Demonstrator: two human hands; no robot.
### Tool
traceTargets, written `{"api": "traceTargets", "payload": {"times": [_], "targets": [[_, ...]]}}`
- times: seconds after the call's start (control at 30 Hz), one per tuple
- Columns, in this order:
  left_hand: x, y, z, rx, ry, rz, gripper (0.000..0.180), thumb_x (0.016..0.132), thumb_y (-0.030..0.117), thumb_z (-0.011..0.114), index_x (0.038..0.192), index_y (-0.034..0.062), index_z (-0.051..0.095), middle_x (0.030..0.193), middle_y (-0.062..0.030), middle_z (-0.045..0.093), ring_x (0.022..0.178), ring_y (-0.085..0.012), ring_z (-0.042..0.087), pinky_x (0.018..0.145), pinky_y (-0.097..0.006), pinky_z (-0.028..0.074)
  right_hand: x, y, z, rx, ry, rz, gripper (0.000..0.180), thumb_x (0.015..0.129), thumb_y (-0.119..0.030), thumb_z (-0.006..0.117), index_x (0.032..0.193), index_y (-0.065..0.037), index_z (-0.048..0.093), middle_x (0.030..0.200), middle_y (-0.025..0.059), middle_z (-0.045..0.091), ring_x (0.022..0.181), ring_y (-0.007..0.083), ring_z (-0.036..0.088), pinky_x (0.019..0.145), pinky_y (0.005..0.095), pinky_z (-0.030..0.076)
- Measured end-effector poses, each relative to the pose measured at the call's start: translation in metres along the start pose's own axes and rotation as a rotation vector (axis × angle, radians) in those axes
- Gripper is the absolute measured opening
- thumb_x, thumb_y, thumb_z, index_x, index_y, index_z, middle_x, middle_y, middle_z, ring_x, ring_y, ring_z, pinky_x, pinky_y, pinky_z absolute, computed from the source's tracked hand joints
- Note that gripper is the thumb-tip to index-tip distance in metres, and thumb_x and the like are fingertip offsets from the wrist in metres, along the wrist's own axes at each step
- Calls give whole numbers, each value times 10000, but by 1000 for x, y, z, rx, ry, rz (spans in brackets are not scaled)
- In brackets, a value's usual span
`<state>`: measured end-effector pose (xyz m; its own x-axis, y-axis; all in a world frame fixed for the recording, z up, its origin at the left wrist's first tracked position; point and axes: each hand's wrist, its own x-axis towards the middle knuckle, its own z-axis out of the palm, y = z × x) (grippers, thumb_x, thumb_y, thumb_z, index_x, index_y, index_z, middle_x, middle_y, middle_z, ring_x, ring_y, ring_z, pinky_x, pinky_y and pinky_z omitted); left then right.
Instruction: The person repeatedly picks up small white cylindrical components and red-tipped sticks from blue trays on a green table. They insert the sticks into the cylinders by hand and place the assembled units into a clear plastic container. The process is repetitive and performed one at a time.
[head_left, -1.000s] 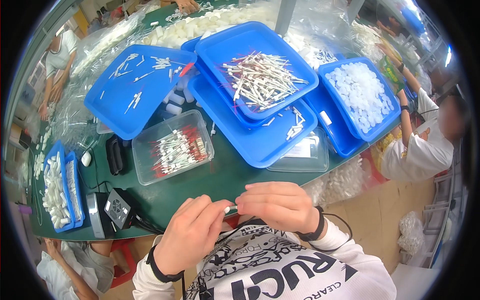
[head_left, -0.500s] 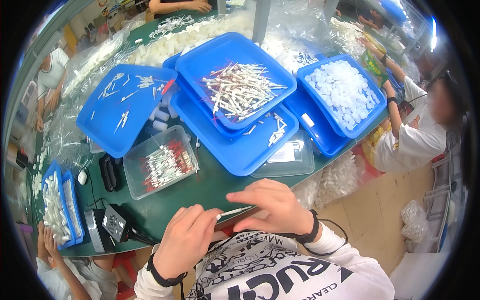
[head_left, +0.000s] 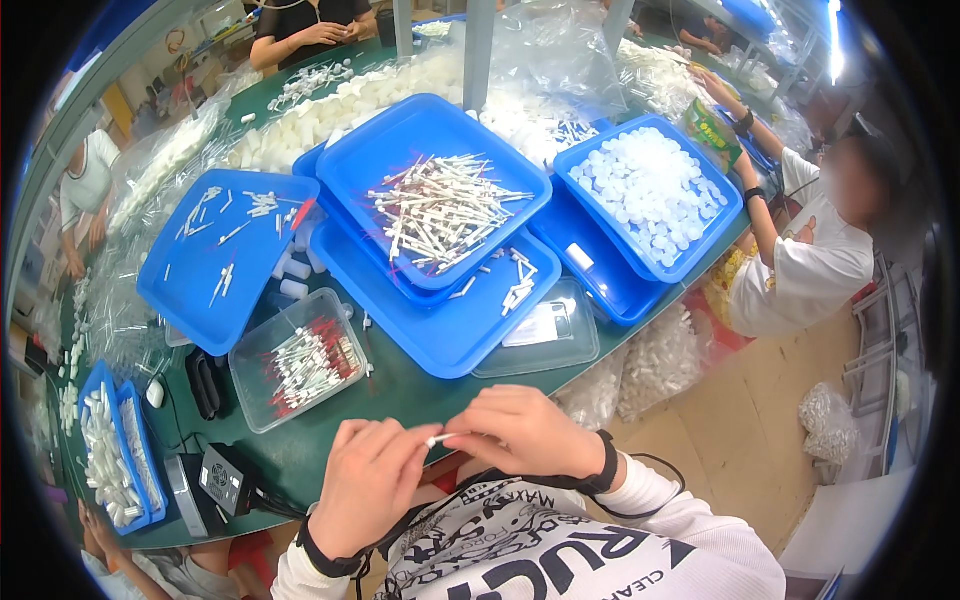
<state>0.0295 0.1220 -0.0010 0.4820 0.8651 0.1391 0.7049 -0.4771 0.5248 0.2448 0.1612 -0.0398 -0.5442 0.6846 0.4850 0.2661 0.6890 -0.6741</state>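
Note:
Between my hands, at the near edge of the green table, is a thin white stick (head_left: 440, 439) with a slightly thicker end. My left hand (head_left: 368, 478) pinches that thicker end between thumb and fingertips. From the other side, my right hand (head_left: 525, 430) closes its fingertips on the stick and hides much of it. Just beyond my left hand stands a clear plastic box (head_left: 257, 408) holding white sticks with red thin parts. A pile of similar white sticks (head_left: 440, 205) fills the top blue tray (head_left: 345, 150) of the stack in the middle.
A blue tray (head_left: 200, 310) with a few sticks lies left; another (head_left: 655, 268) holds translucent white pieces on the right. A clear lid (head_left: 575, 345) lies by the front edge. A small black device (head_left: 225, 478) stands near left. Co-workers (head_left: 810, 265) sit around the table.
My right hand has gone from spread fingers to a pinch on the stick, moving left toward my left hand. My view has shifted, so the trays sit lower and further left.

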Motion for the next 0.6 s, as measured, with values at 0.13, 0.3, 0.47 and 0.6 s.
{"api": "traceTargets", "payload": {"times": [0.13,0.3,0.47,0.6], "targets": [[2,-14,-3,100,226,-208,616,865,107,645,1430,33,410,1300,-152,559,1202,-339,500,1051,-432,343,25,20,-22,-30,94,97,134,878,-194,683,849,-65,665,718,104,623,649,281,624,571,363,478],[-9,-76,-10,297,422,-399,270,891,34,565,1152,-15,614,1126,-194,623,1024,-360,593,902,-411,449,87,42,-60,-44,232,366,162,880,-219,661,880,-60,694,729,135,671,668,284,650,580,343,480],[-16,-105,-7,330,417,-461,147,854,52,621,956,-28,690,915,-183,679,814,-328,658,748,-389,505,145,99,-54,-336,207,378,221,858,-298,678,930,-95,727,762,124,696,722,248,687,625,353,510],[-10,-109,-8,231,380,-523,108,810,82,682,882,13,722,830,-155,677,761,-335,647,701,-401,501,157,135,-40,-394,191,439,232,823,-308,693,986,-145,714,782,110,696,771,307,675,679,416,515]]}}
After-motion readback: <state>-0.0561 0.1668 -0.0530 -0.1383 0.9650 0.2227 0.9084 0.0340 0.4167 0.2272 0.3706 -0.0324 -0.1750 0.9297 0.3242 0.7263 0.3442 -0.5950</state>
